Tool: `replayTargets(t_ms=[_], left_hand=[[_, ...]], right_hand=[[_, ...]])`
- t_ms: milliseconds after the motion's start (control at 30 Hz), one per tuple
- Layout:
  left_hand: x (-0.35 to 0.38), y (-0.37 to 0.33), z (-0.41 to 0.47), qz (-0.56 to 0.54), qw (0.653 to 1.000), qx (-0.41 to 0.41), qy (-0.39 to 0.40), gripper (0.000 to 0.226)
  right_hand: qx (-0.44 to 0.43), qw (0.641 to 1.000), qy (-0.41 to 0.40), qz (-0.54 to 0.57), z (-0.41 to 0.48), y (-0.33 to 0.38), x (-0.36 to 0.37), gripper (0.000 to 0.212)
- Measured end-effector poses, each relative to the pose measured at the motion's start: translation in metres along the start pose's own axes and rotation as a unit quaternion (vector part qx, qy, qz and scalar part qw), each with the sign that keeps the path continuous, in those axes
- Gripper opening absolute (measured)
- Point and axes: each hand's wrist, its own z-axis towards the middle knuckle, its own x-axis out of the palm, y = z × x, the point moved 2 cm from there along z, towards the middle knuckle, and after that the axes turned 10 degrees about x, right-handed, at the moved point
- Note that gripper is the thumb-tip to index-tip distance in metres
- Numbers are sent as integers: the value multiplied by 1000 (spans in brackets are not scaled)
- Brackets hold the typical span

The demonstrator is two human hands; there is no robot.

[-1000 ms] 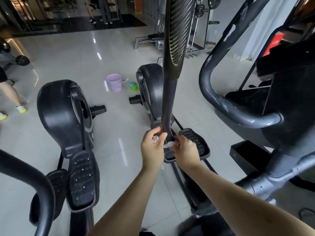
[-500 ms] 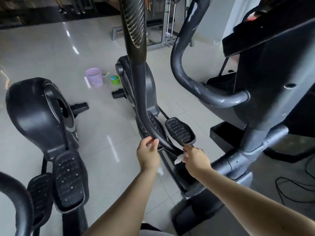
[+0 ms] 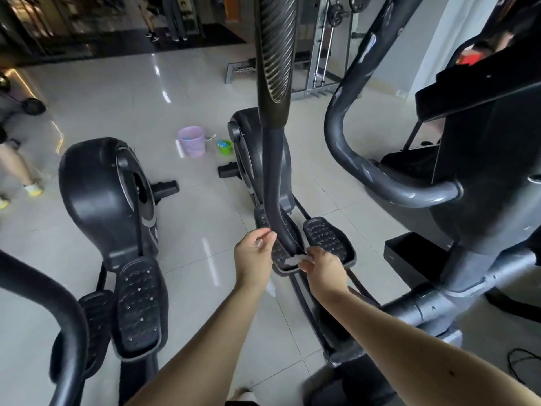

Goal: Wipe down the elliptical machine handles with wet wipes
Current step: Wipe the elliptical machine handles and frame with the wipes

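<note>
The elliptical's moving handle [image 3: 273,171] is a dark bar that rises up the middle of the view, with a ribbed grip [image 3: 276,48] at the top. My left hand [image 3: 253,256] is at the bar's lower left side, its fingers pinching one end of a white wet wipe. My right hand [image 3: 320,266] pinches the other end of the wet wipe [image 3: 294,260] at the bar's lower right side. The wipe passes round the bar between the two hands. A fixed grey handlebar [image 3: 377,177] curves at the right.
A second elliptical [image 3: 105,194] stands at the left, its pedals [image 3: 137,303] near my left arm. A purple basket [image 3: 191,141] and a green cup [image 3: 224,147] sit on the tiled floor behind. The console column [image 3: 483,186] fills the right. A person's leg [image 3: 16,168] shows at far left.
Both hands stayed low on the bar with the wipe between them. My right hand has moved back up close to the bar, and the view has swung back to the left.
</note>
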Motion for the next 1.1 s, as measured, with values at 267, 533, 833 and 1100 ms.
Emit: replayTargets(t_ms=[267,533,833,1100], left_hand=[[-23,-55,19,-2,999,41,31,40],[-33,-107,10,-28,996,75,29,28],[-51,-144,-23,-52,987,140,58,11],[-63,-120,-53,24,986,156,62,9]], right_hand=[[-136,971,-38,192,7,97,-38,16],[-165,883,-56,436,-27,152,-122,11],[-154,860,-33,485,-60,132,-127,23],[-140,891,104,420,-71,106,-71,31]])
